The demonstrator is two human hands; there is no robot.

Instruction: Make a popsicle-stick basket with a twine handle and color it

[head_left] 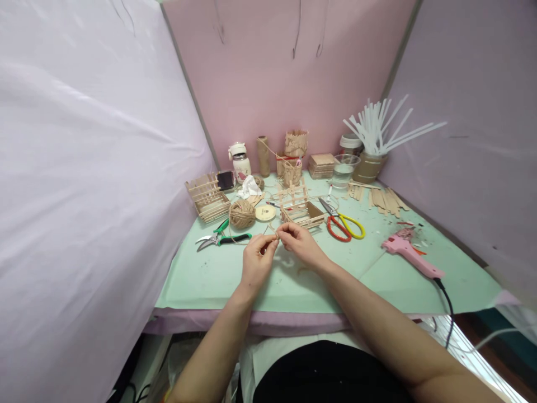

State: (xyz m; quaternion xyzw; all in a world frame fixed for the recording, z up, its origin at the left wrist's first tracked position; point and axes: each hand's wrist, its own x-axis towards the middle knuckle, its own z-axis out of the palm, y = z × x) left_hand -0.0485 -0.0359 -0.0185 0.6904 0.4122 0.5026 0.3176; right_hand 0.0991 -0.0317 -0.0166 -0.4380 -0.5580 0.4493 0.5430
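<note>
My left hand (258, 254) and my right hand (298, 243) meet over the table, fingertips nearly touching. Both pinch a short piece of jute twine (271, 226), whose loose end pokes up above the fingers; most of it is hidden. Just beyond my hands lies a small craft-stick basket (308, 215). The ball of jute twine (242, 214) sits to the left, with green-handled pruning shears (222, 239) in front of it. Scissors with one red and one yellow handle (344, 224) lie right of the basket.
A pink glue gun (413, 257) rests at right, its cord over the table edge. Craft sticks (386, 201) and a cup of water (344, 172) stand behind it, near white glue sticks (375, 126). Another stick basket (207, 198) and a white bottle (240, 162) are back left.
</note>
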